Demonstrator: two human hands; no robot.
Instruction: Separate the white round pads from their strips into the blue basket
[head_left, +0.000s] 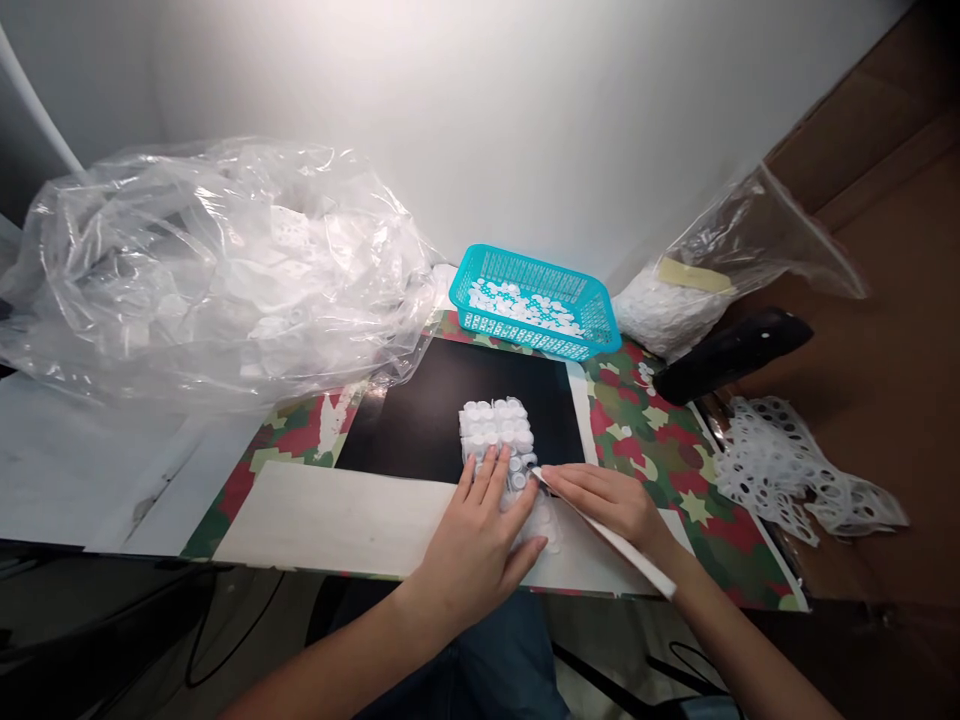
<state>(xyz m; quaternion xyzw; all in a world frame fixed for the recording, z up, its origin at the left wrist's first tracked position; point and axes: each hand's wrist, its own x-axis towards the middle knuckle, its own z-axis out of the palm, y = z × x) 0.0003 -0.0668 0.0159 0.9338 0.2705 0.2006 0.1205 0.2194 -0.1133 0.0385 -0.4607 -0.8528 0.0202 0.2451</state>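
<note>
A block of small white round pieces [496, 425], set in rows, lies partly on a black mat [412, 410] and partly on a pale strip of board [322, 515] along the table's front edge. My left hand [476, 530] rests on its near part, fingers stretched out and pressing down. In my right hand [611, 505] is a long, thin white strip [641, 565], gripped at a slant. The strip's far tip meets the block's right edge, close to my left index finger. My left hand hides some of the pieces.
Behind the mat stands a turquoise basket [536, 338] with many white discs. A big clear plastic bag [225, 280] of white pieces fills the left. At right are a smaller filled bag [667, 305], a black handled object [731, 355] and perforated white sheets [795, 465].
</note>
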